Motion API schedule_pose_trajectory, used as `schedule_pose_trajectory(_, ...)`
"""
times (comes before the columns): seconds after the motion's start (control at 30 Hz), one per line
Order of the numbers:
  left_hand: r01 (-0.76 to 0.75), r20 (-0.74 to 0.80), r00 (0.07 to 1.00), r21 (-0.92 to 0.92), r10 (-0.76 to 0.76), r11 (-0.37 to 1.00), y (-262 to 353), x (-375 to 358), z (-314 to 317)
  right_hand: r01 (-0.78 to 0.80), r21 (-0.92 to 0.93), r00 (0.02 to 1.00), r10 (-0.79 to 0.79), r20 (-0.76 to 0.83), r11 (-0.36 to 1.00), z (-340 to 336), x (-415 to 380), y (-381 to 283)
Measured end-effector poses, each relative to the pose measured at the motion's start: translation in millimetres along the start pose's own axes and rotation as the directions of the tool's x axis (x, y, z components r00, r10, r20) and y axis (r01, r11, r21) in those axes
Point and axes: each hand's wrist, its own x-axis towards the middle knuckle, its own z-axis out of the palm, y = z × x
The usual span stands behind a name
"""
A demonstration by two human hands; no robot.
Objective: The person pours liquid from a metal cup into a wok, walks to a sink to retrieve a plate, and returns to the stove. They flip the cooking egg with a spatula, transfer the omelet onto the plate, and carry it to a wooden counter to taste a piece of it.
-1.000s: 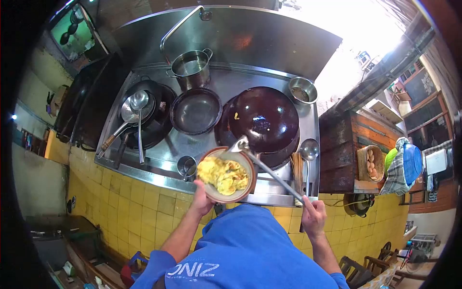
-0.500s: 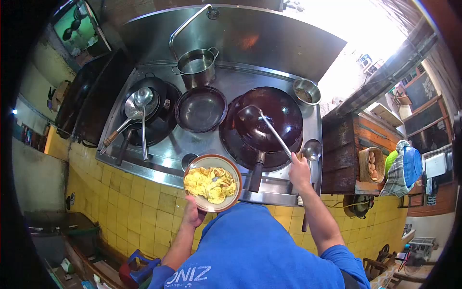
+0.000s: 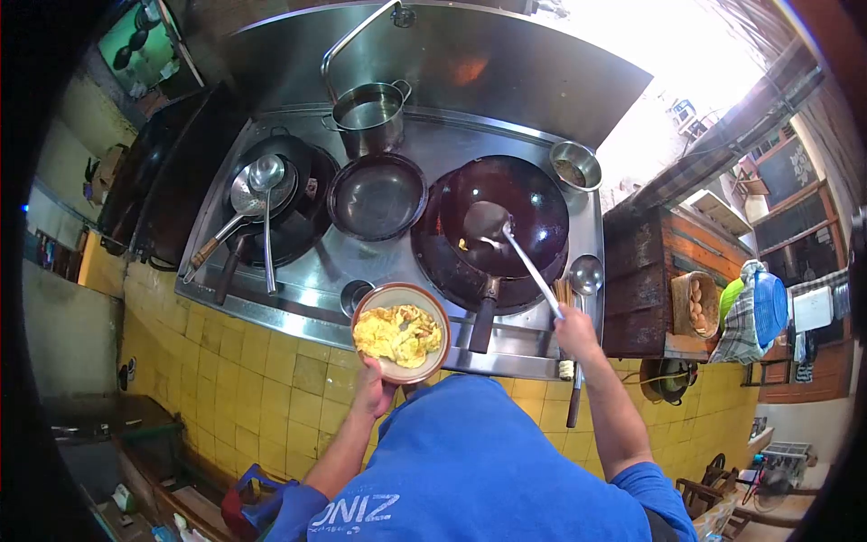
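Note:
My left hand [image 3: 372, 388] grips the near-left rim of a cream plate [image 3: 437, 354] with a brown edge, held over the stove's front edge. Yellow scrambled egg [image 3: 397, 336] lies on it. My right hand [image 3: 575, 331] is closed around the handle of a metal wok spatula [image 3: 533, 266]. Its broad head rests inside a dark wok [image 3: 542, 203] on the right burner. A small bit of egg [image 3: 462, 244] shows in the wok beside the spatula head. The wok's handle [image 3: 483, 323] points toward me.
On the steel stove stand a dark pan [image 3: 377, 199], a steel pot [image 3: 368, 126] under a tap and a small metal bowl [image 3: 575, 166]. Another wok at left holds a strainer and a ladle [image 3: 267, 173]. A second ladle [image 3: 586, 275] lies right of my right hand. Eggs fill a basket [image 3: 695, 305].
The spatula head has shifted slightly right in the wok, and my right hand has moved right and down. The plate has risen slightly and moved a little right. The egg bit now shows.

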Motion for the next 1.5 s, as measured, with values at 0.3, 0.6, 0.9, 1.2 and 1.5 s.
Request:
schedule_pose_trajectory(0.3,-0.031,-0.119,0.992,0.007,0.032,0.999,-33,73,-4,-0.083,0.208,0.933,0.003,0.36,0.975,-66,-67,-53)
schedule_pose_trajectory(0.6,0.021,0.185,0.982,-0.008,-0.019,1.0,-20,91,0,-0.108,0.305,0.984,0.059,0.166,0.946,-50,-64,-26)
schedule_pose_trajectory(0.9,0.225,0.071,0.97,0.092,-0.232,0.97,-2,30,19,-0.472,0.429,0.876,0.358,0.323,0.77,14,31,-11)
schedule_pose_trajectory(1.2,-0.023,0.06,0.998,-0.006,0.023,1.0,1,-35,94,0.487,0.566,0.815,-0.579,-0.021,0.665,-53,26,-122)
schedule_pose_trajectory(1.5,-0.114,0.064,0.992,0.063,0.11,0.991,5,-90,113,0.966,0.18,0.089,-0.888,0.451,0.188,-60,10,-202)
